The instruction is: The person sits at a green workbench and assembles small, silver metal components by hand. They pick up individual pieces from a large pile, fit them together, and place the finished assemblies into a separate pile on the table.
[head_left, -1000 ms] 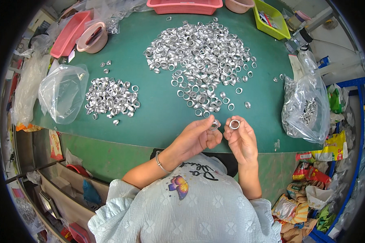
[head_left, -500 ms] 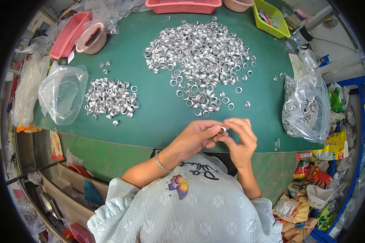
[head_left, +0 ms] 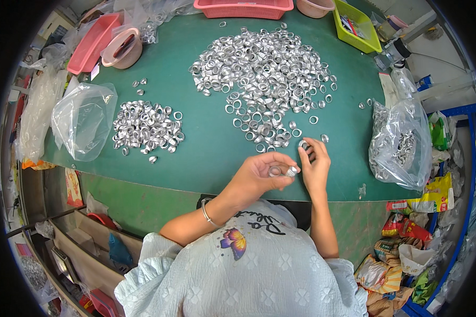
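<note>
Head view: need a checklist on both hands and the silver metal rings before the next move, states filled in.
1. Left hand holding round silver metal rings: ok, two visible.
2. Right hand at another round silver metal ring: ok, fingertips at it.
3. Firm pinch on that ring: cannot tell.
4. Large silver ring pile and small silver ring pile apart: ok, green tabletop shows between.
5. All rings in piles: not ok, a loose silver ring lies near the right hand.
6. Clear plastic bag of silver rings away from both hands: ok.
</note>
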Demonstrator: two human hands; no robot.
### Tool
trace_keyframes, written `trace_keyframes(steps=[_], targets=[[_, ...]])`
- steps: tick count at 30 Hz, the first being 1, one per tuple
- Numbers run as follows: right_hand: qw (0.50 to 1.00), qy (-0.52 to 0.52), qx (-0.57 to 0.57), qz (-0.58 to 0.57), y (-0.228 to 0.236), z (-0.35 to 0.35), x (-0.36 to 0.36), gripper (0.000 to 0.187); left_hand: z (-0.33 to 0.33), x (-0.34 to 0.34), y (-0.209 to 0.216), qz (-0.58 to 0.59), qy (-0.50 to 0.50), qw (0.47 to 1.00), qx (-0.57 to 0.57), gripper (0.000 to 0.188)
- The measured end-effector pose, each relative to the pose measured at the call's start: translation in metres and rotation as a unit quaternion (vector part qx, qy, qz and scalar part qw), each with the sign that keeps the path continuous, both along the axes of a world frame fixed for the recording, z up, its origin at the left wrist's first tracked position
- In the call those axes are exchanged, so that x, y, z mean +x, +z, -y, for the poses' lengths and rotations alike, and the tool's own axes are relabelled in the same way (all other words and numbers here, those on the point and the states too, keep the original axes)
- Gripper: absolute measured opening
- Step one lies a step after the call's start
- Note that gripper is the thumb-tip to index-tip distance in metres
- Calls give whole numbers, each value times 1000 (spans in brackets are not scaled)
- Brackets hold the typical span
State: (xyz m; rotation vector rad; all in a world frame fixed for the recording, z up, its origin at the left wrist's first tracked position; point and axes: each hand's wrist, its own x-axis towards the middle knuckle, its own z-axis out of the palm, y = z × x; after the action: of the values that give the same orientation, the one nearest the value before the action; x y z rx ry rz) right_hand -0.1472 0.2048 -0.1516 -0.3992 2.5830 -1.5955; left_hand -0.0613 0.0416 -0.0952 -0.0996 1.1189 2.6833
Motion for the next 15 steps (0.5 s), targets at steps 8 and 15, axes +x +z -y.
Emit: trace_keyframes(steps=[8, 15], targets=[[826, 153, -469, 272, 47, -12, 30, 33, -4, 3, 10, -9, 60, 993, -103, 32], [813, 172, -488, 267, 54, -9, 39, 34, -8, 5, 16, -37, 79, 988, -128, 30]])
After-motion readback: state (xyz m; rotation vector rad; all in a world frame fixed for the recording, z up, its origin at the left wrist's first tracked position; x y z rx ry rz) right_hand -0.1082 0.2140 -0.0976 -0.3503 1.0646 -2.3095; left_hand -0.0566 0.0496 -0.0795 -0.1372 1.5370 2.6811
